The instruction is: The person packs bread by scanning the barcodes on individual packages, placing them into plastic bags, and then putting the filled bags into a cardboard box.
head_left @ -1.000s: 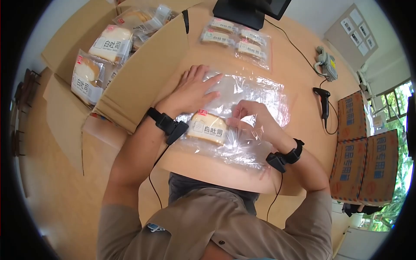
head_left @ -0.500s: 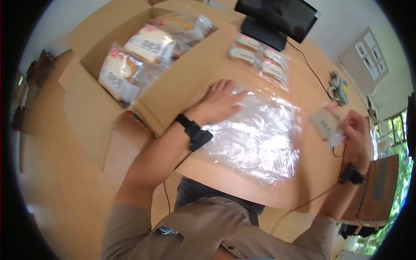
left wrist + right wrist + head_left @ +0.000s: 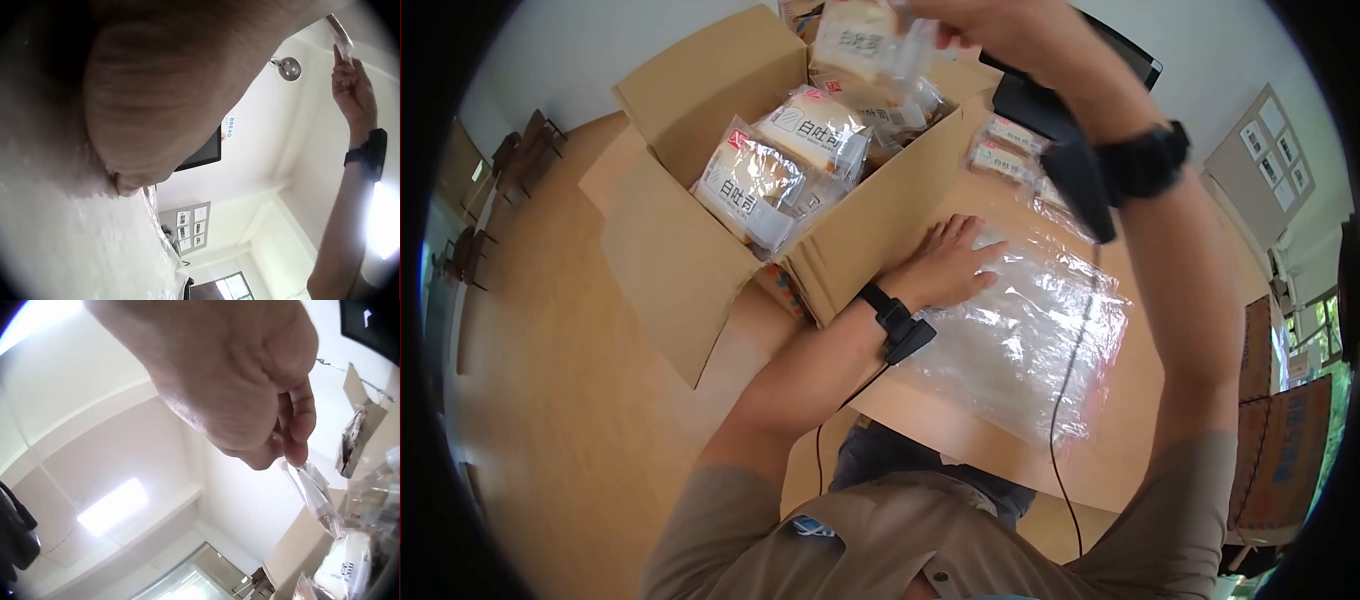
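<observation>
My right hand (image 3: 990, 22) pinches a wrapped packet of sliced white bread (image 3: 852, 42) by the end of its clear wrapper. It holds the packet up over the far part of an open cardboard box (image 3: 880, 235). In the right wrist view the crimped wrapper (image 3: 315, 495) hangs from the fingertips. Inside the box lie several similar bread packets (image 3: 812, 128). On the table, my left hand (image 3: 948, 268) rests with spread fingers on the upper left corner of a large clear plastic bag (image 3: 1020, 340), which lies flat.
Behind the bag, several bread packets (image 3: 1002, 158) lie beside the base of a black monitor (image 3: 1022, 104), partly covered by my right forearm. Printed cartons (image 3: 1280, 450) are stacked at the right. One box flap (image 3: 675, 260) sticks out to the left. A cable hangs from my right wrist.
My right hand picked up the bread packet from the plastic bag, swung it out to the right, and now has it raised over the box. The left hand stays on the bag.
</observation>
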### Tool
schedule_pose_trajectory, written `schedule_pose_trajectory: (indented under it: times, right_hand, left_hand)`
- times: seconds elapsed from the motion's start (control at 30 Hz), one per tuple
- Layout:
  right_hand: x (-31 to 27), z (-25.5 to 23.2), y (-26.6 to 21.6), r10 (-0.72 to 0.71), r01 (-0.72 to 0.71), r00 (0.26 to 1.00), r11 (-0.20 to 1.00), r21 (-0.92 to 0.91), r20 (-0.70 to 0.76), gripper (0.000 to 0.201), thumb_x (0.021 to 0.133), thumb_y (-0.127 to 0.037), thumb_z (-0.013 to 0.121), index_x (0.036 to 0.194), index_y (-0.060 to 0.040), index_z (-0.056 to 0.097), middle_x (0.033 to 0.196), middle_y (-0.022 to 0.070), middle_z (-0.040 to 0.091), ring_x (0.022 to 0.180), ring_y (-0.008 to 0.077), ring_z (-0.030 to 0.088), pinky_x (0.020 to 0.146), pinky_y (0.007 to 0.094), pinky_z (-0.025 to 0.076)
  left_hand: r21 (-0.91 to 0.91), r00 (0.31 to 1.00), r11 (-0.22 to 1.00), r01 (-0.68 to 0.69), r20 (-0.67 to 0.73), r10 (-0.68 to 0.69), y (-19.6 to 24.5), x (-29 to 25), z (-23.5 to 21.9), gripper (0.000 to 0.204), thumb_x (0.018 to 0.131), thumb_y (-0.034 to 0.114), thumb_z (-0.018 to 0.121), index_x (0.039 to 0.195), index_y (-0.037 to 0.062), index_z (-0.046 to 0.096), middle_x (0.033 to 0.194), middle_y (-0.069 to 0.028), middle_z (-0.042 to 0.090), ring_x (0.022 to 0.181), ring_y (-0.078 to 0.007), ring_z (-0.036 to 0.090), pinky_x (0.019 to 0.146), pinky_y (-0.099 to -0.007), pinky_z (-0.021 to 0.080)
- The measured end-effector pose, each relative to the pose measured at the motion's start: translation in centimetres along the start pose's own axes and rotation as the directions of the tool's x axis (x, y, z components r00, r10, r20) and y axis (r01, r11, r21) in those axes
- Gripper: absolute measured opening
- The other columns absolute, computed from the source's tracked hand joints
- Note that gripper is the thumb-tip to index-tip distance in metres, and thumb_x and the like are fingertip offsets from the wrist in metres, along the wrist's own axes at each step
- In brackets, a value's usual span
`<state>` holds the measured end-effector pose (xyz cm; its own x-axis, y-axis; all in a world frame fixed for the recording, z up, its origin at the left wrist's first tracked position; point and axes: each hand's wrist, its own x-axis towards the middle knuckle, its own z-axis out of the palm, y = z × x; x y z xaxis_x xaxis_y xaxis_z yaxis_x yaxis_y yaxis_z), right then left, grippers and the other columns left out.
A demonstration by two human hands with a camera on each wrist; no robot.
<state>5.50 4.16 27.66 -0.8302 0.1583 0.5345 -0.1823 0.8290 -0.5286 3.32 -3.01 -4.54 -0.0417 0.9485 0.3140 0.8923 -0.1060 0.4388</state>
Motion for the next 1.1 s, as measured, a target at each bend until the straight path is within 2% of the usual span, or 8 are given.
schedule_pose_trajectory:
  times: [0.03, 0.1, 0.2, 0.33, 0.63, 0.9, 1.0, 1.1]
  right_hand:
    - [1.4, 1.8, 0.4, -0.001, 0.001, 1.0, 0.996, -0.086, -0.003, 0.013, 0.09, -0.004, 0.077, 0.084, 0.0004, 0.067, 0.074, 0.0103, 0.072, 0.065, 0.0177, 0.07, 0.06, 0.0334, 0.055]
    - [5.0, 6.8, 5.3, -0.453, 0.334, 0.878, 0.811, -0.48, -0.155, 0.011, 0.088, -0.007, 0.077, 0.088, 0.0009, 0.07, 0.076, 0.0139, 0.072, 0.073, 0.0213, 0.074, 0.068, 0.0372, 0.058]
    - [6.2, 10.8, 6.1, -0.519, 0.311, 0.839, 0.703, -0.639, -0.163, 0.014, 0.09, -0.011, 0.076, 0.088, 0.0013, 0.07, 0.078, 0.0122, 0.073, 0.076, 0.0202, 0.073, 0.071, 0.0372, 0.058]
    - [4.8, 13.0, 5.6, -0.274, 0.263, 0.959, 0.775, -0.575, 0.07, 0.029, 0.088, -0.024, 0.087, 0.103, 0.0002, 0.078, 0.097, 0.0258, 0.078, 0.098, 0.0452, 0.077, 0.087, 0.0521, 0.064]
    - [4.2, 13.5, 7.9, -0.17, 0.219, 0.975, 0.844, -0.489, 0.142, 0.035, 0.085, -0.036, 0.088, 0.095, -0.0037, 0.079, 0.089, 0.0207, 0.078, 0.092, 0.0402, 0.078, 0.083, 0.048, 0.064]
    - [-4.0, 0.0, 7.8, -0.264, 0.231, 0.962, 0.923, -0.307, -0.073, 0.029, 0.09, -0.034, 0.08, 0.092, -0.0047, 0.077, 0.084, 0.0121, 0.078, 0.078, 0.0272, 0.077, 0.072, 0.0392, 0.059]
    - [-8.8, -6.6, 12.6, 0.208, -0.213, 0.975, 0.975, -0.059, -0.078, 0.028, 0.095, -0.031, 0.08, 0.097, -0.0042, 0.076, 0.084, 0.0061, 0.078, 0.073, 0.015, 0.074, 0.064, 0.0324, 0.058]
    - [-15.8, -10.1, 19.6, 0.537, -0.517, 0.816, 0.844, 0.144, -0.213, 0.029, 0.099, -0.033, 0.077, 0.102, -0.0042, 0.075, 0.086, 0.0036, 0.077, 0.07, 0.0126, 0.072, 0.061, 0.0264, 0.057]
  left_hand:
    - [-0.001, 1.0, 1.0, 0.001, -0.003, -0.001, 0.0, 0.0, 0.0, 0.055, 0.104, 0.034, 0.069, 0.157, 0.0228, 0.059, 0.159, -0.0229, 0.045, 0.149, -0.0425, 0.037, 0.12, -0.0568, 0.036]
    - [0.006, 1.0, 1.0, 0.001, -0.01, -0.001, 0.2, -0.1, -0.2, 0.055, 0.103, 0.034, 0.069, 0.156, 0.0226, 0.06, 0.159, -0.0228, 0.045, 0.149, -0.0427, 0.038, 0.12, -0.0572, 0.037]
    - [-0.018, 0.999, 0.999, 0.026, 0.026, -0.026, 0.3, 0.1, -0.5, 0.055, 0.103, 0.034, 0.069, 0.155, 0.0205, 0.061, 0.162, -0.0267, 0.043, 0.151, -0.0466, 0.036, 0.122, -0.0597, 0.033]
    - [-0.058, 1.0, 0.998, -0.003, 0.004, 0.003, -0.2, 0.2, 0.2, 0.055, 0.103, 0.035, 0.067, 0.155, 0.0183, 0.061, 0.165, -0.0308, 0.04, 0.155, -0.0502, 0.031, 0.126, -0.0613, 0.028]
    - [-0.049, 0.999, 0.998, -0.034, -0.019, 0.033, -0.7, 0.2, 0.4, 0.054, 0.103, 0.034, 0.067, 0.154, 0.02, 0.063, 0.163, -0.0283, 0.043, 0.157, -0.0464, 0.03, 0.126, -0.0593, 0.029]
    - [-0.017, 0.999, 1.0, -0.012, 0.053, 0.013, -0.1, 0.4, -0.5, 0.057, 0.104, 0.031, 0.069, 0.158, 0.0194, 0.059, 0.158, -0.0265, 0.046, 0.151, -0.0449, 0.036, 0.126, -0.0541, 0.031]
    - [0.005, 0.999, 1.0, -0.031, 0.025, 0.031, 0.0, 0.4, -0.6, 0.057, 0.104, 0.031, 0.07, 0.158, 0.0171, 0.059, 0.157, -0.0263, 0.046, 0.149, -0.0438, 0.038, 0.124, -0.054, 0.033]
    - [-0.034, 0.999, 0.999, -0.022, 0.048, 0.023, 0.1, 0.6, -1.3, 0.059, 0.103, 0.032, 0.071, 0.158, 0.0133, 0.059, 0.158, -0.0259, 0.045, 0.148, -0.0448, 0.039, 0.124, -0.0533, 0.034]
